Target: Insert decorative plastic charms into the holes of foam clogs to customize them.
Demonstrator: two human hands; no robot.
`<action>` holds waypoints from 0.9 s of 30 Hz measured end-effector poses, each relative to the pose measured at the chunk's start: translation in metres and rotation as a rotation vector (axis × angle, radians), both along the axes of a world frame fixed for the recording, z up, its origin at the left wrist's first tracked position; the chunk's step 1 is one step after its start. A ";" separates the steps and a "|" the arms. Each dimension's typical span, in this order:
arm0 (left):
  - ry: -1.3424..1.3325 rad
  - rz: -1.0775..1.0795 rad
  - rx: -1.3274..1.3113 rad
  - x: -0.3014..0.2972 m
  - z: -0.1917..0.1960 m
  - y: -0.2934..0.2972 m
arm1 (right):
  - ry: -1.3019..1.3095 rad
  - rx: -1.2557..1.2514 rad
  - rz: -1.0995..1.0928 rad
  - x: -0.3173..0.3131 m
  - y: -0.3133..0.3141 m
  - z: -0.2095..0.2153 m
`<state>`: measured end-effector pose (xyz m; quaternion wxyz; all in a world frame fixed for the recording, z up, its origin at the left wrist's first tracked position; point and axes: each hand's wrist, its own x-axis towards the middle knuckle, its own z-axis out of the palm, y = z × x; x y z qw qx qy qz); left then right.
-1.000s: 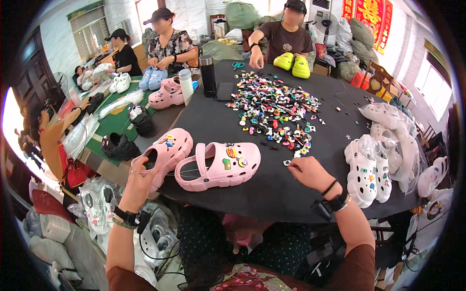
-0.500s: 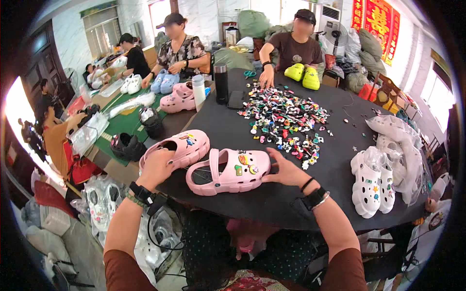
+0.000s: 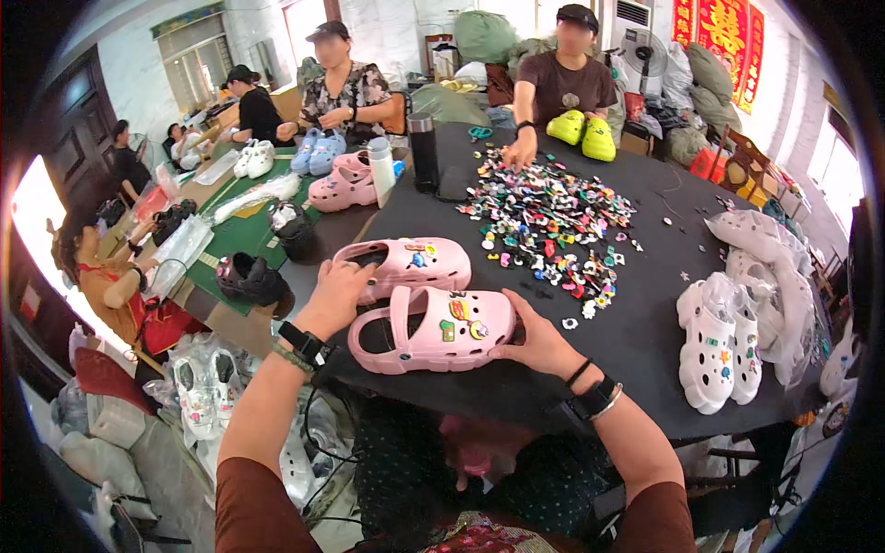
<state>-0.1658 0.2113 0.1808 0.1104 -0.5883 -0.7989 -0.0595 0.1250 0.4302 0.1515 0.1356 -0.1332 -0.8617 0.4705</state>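
Two pink clogs lie side by side on the black table in front of me, toes to the right. Colourful shoe charms, green, yellow and red among them, sit on top of the near pink clog (image 3: 433,341). The far pink clog (image 3: 429,263), also with charms, lies just behind it. My left hand (image 3: 339,293) grips the far clog at its heel, fingers reaching over the rim. Around the toe of the near clog curls my right hand (image 3: 542,339), thumb along the near side; its fingertips are partly hidden.
A large heap of loose charms (image 3: 553,221) spreads beyond the clogs. White clogs (image 3: 710,355) stand at the right near plastic bags. A black bottle (image 3: 423,157) and white bottle (image 3: 382,170) stand behind. Across the table, a co-worker's hand (image 3: 521,147) touches the heap beside yellow-green clogs (image 3: 595,138).
My left hand has moved right with the far clog, which is now straightened alongside the near one. My right hand has closed in on the near clog's toe.
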 end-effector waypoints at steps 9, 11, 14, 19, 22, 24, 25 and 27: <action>-0.388 0.031 0.569 0.094 0.064 -0.024 | 0.094 0.001 0.031 -0.020 -0.020 -0.018; -0.673 0.018 0.618 0.112 0.064 -0.028 | 0.078 0.079 0.027 -0.028 -0.026 -0.016; -0.731 0.059 0.556 0.124 0.049 -0.024 | 0.050 0.070 0.042 -0.029 -0.025 -0.010; -0.175 0.086 0.431 0.128 0.037 -0.027 | 0.049 0.074 0.038 -0.027 -0.029 -0.004; -0.368 0.171 0.294 0.114 0.026 -0.029 | 0.029 0.056 0.034 -0.026 -0.031 0.000; -0.647 0.212 0.242 0.102 0.018 -0.024 | 0.029 0.063 0.024 -0.025 -0.030 -0.003; -0.649 0.205 0.242 0.095 0.007 -0.017 | 0.037 0.072 0.023 -0.026 -0.029 -0.006; -0.792 0.063 0.380 0.091 -0.010 -0.008 | 0.046 0.072 0.028 -0.026 -0.032 -0.008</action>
